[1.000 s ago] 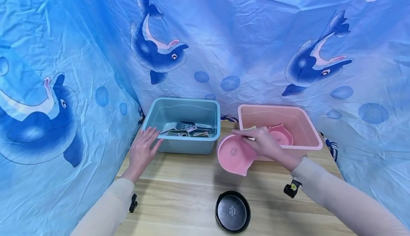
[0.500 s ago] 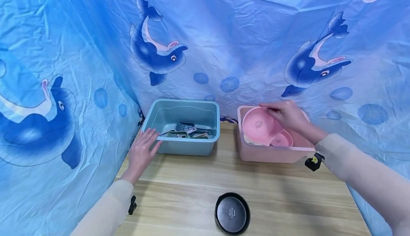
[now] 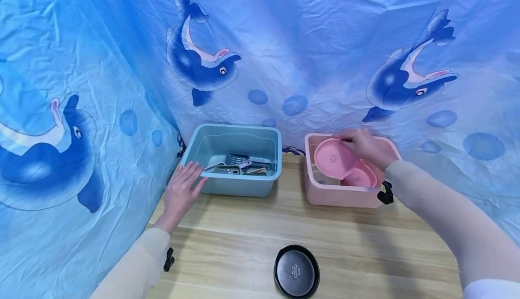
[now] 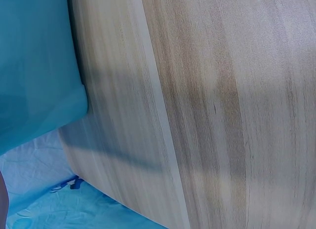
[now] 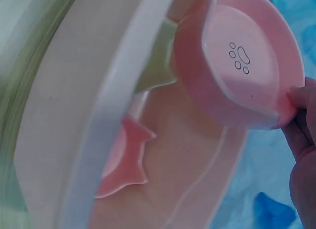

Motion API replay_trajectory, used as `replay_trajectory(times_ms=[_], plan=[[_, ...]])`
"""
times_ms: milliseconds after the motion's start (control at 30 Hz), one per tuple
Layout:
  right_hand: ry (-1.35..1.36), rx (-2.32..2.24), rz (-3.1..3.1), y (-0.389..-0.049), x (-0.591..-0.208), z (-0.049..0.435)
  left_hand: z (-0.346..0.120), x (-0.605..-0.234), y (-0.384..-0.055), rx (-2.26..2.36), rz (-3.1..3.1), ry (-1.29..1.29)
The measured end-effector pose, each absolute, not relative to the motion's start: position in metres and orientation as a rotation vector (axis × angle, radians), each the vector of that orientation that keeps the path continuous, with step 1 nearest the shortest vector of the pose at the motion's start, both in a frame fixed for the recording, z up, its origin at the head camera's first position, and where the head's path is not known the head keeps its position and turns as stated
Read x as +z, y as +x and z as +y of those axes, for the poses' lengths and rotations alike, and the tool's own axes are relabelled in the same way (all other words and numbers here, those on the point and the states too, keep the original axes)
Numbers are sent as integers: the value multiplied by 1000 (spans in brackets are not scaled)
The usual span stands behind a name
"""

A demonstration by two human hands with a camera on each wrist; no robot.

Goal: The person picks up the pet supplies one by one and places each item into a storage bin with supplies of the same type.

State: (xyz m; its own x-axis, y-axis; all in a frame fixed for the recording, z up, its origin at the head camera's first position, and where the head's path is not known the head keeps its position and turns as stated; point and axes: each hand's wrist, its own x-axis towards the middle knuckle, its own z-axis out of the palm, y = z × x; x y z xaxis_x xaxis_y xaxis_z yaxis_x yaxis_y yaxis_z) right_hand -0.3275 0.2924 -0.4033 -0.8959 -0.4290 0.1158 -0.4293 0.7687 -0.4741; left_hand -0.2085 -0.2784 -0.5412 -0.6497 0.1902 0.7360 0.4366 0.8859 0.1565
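My right hand (image 3: pixel 361 144) pinches the rim of a pink pet bowl (image 3: pixel 334 158) with a paw print inside. The bowl is tilted over the pink bin (image 3: pixel 341 197), above a second pink bowl (image 3: pixel 361 176) with ear-like points and a pale green one (image 5: pixel 160 61) inside. In the right wrist view thumb and fingers grip the edge of the pink pet bowl (image 5: pixel 247 56). My left hand (image 3: pixel 183 188) rests with extended fingers at the near left rim of the blue bin (image 3: pixel 239 186). The left wrist view shows mostly tabletop beside the blue bin (image 4: pixel 39 71).
Inside the blue bin lie a dark slotted litter scoop (image 3: pixel 237 158) and several other small items. A black pet bowl (image 3: pixel 296 272) with a paw print stands near the front of the wooden table (image 3: pixel 227 245). Blue dolphin-print curtains (image 3: pixel 284 42) hang behind and at the left.
My right hand has carried the pink pet bowl from over the table, up and right, to above the pink bin. The left hand has stayed at the blue bin's rim.
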Motion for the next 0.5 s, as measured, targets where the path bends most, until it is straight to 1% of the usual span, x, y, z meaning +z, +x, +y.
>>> replay_trajectory(times_ms=[267,500], plan=[[740,833,-3015,-342,-439,299,-276,-539,-208,-389,-2279,-431],[804,795,-3053,-350,-455,290,-278,-540,-209,-403,-2275,-444]])
